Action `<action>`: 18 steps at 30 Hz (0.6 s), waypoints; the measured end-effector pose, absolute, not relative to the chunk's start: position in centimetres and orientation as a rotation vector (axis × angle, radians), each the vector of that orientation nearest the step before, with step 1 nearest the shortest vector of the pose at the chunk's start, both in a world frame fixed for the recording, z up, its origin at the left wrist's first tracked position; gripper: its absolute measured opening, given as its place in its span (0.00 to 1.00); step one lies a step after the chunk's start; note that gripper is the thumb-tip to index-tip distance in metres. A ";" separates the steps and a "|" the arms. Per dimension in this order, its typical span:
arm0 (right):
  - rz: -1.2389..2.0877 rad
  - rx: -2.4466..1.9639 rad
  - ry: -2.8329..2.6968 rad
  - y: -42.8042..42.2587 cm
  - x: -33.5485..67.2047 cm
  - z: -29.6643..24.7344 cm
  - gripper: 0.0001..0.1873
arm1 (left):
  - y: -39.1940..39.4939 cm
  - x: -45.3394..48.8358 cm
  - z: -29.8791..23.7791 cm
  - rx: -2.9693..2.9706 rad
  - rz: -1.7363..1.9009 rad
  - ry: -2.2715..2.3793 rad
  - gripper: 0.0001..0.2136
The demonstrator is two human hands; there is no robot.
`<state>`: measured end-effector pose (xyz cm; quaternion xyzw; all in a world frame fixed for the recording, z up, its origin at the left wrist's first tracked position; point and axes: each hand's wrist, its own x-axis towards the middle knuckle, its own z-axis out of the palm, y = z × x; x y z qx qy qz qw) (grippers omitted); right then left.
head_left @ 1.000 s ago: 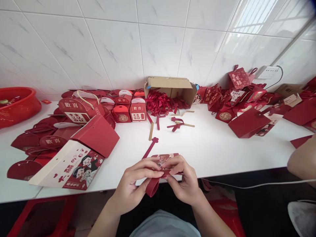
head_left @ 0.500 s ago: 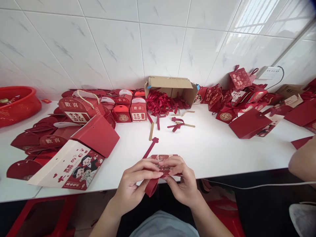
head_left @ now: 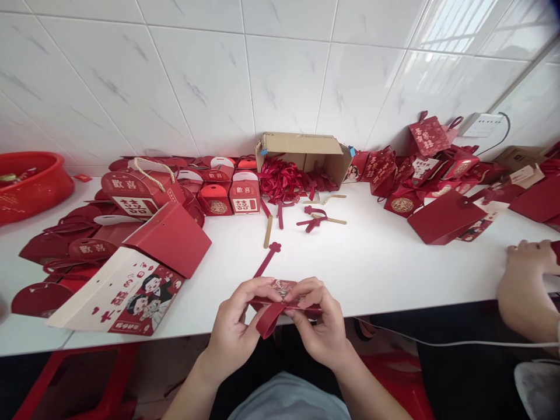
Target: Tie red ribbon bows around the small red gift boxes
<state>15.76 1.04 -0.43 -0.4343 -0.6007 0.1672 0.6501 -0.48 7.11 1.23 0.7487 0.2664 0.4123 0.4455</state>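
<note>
Left hand [head_left: 236, 321] and right hand [head_left: 322, 319] both pinch box [head_left: 282, 286], fingertips closed in. Loop [head_left: 268, 321] pokes toward wearer between them. Strap [head_left: 268, 258] lies just beyond left hand.

Bare left hand [head_left: 234, 318] and right hand [head_left: 321, 321], slim fingers [head_left: 252, 287], bare forearms [head_left: 192, 382] behind the fingers, plain pale grey-blue top [head_left: 289, 401] below them, cut hard to tell from here

Red boxes [head_left: 245, 188] and a ribbon-filled carton [head_left: 301, 144] on a white table [head_left: 354, 265] suggest a small workshop.
</note>
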 end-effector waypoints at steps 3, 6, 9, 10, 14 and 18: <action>0.353 -0.987 -1.328 1.2 15.7 -0.7 0.12 | 6.9 -0.1 1.3 1.846 1.039 0.679 0.18; 0.315 -0.986 -1.285 1.4 15.5 -0.9 0.11 | 6.3 0.6 1.2 1.831 1.082 0.768 0.18; 0.281 -0.997 -1.233 1.4 15.0 -1.2 0.11 | 5.6 1.2 0.9 1.824 1.127 0.868 0.17; 0.279 -1.001 -1.213 1.5 14.9 -1.4 0.11 | 5.5 1.4 0.7 1.827 1.136 0.893 0.16; 0.391 -1.011 -1.154 1.5 15.4 -2.2 0.09 | 5.6 1.4 0.2 1.797 1.127 0.911 0.13; 0.823 -1.019 -1.242 1.4 17.9 -2.7 0.20 | 6.5 1.0 0.3 1.845 0.974 0.864 0.12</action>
